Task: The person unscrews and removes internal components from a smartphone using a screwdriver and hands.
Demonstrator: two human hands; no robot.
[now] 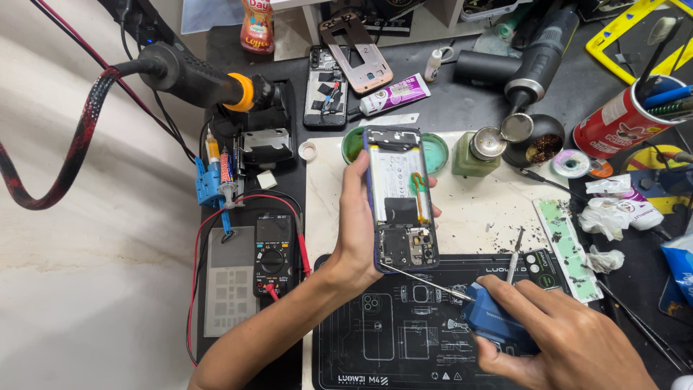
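Our left hand [359, 238] grips the opened phone [401, 198]; our right hand [570, 339] fingers clasp the blue screwdriver [491, 318], its tip at the phone's lower edge.

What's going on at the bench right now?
A person holds an opened phone upright in the left hand, its back cover off and the insides showing. The right hand grips a blue tool whose thin metal tip reaches the phone's lower edge. A multimeter lies to the left on the cluttered work mat.
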